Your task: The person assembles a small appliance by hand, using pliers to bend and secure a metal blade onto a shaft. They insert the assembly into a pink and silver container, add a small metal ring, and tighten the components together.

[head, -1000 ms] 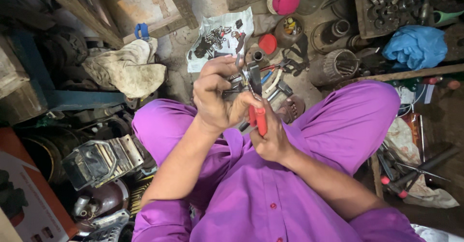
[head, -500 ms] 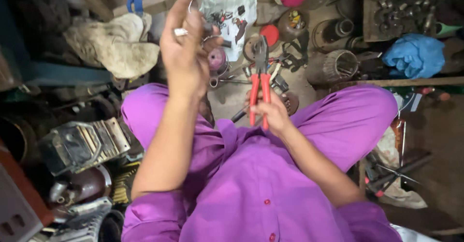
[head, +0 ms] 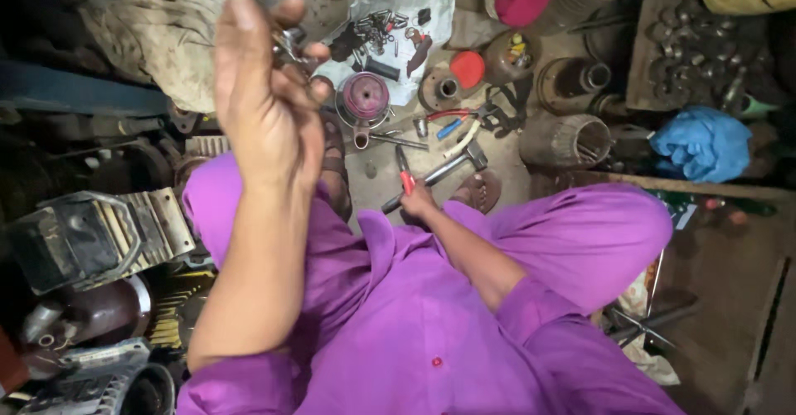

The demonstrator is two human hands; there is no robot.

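Head view: left hand (head: 265, 108) has risen toward the camera since a second ago, grip pinched on a small metal part (head: 290, 43), possibly a bolt; too blurred to be sure. Right hand (head: 417, 203) has dropped to the floor (head: 373, 174), grip closed on the red-handled pliers (head: 405, 174), well below and right of the left grip. The two hands have separated.

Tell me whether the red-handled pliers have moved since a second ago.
Yes. The right hand has lowered the red-handled pliers from chest height to the floor, beside the hammer, nearer the person than the white sheet.
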